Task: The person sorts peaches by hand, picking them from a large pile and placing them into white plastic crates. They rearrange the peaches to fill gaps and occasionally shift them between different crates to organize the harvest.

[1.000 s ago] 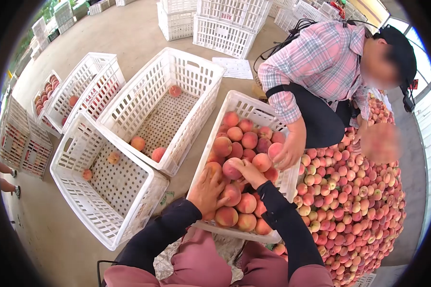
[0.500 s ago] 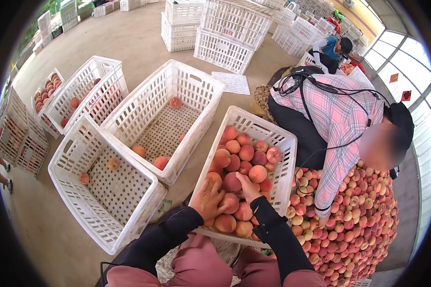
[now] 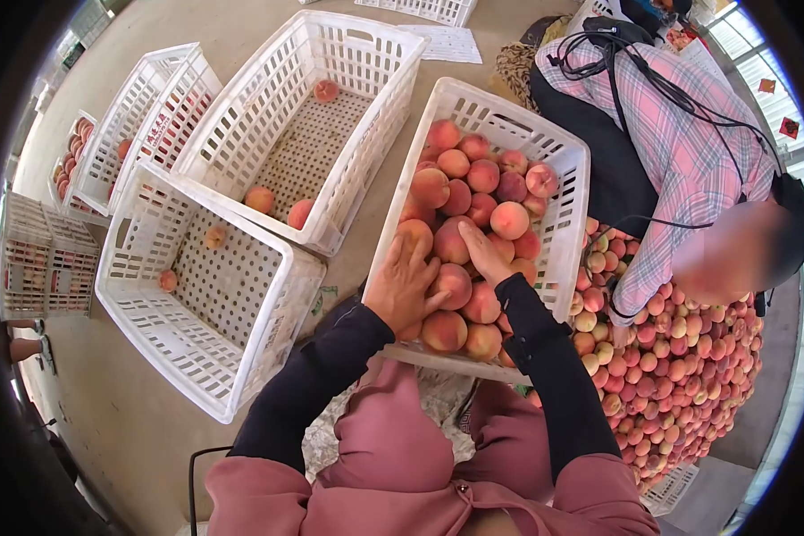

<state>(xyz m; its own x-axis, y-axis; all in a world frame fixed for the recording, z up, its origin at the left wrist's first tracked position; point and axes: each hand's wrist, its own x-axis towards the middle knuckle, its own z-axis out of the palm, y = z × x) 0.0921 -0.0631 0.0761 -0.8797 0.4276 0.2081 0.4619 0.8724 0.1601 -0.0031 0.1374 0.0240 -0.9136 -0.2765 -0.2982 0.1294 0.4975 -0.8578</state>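
Both my hands are inside a white plastic crate (image 3: 573,192) part-filled with red and yellow peaches (image 3: 482,175). My left hand (image 3: 404,284) lies over the fruit at the crate's near left, fingers spread, with its thumb and index finger against the side of a peach (image 3: 451,286). Beside it, my right hand (image 3: 486,254) is closed against a dark red peach (image 3: 452,241); its thumb is hidden. That peach still sits among the others. More peaches (image 3: 444,330) lie just in front of my wrists.
To the left stand two white crates holding few peaches: a near one (image 3: 232,406) and a farther one (image 3: 330,239). A person in a plaid shirt (image 3: 652,134) leans over a large peach heap (image 3: 679,375) at the right. More crates (image 3: 45,259) are at far left.
The view has tilted down and shifted, so the crates appear higher. Both hands stay on the same peaches in nearly the same pose.
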